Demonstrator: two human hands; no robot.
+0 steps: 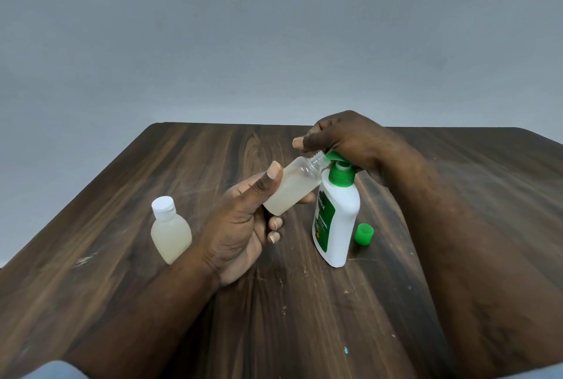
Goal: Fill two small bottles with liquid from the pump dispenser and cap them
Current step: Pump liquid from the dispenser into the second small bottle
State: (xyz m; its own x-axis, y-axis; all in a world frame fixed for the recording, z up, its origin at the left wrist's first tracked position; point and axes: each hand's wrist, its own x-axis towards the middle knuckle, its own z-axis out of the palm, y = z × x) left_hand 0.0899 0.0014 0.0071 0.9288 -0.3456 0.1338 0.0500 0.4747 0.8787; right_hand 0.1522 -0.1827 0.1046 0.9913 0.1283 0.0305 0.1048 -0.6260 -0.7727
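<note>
My left hand (240, 226) grips a small clear bottle (292, 188), uncapped and partly filled with pale liquid. The bottle is tilted, with its threaded mouth against the green nozzle of the white pump dispenser (336, 220). My right hand (350, 141) rests on top of the green pump head and presses it, thumb pointing left above the bottle's mouth; its fingers are hidden behind the hand. A second small bottle (170, 234), filled with pale liquid and closed with a white cap, stands upright on the table to the left.
A loose green cap (364, 235) lies on the dark wooden table (304, 302) just right of the dispenser's base. Both forearms stretch over the near part of the table. A grey wall rises behind the table's far edge.
</note>
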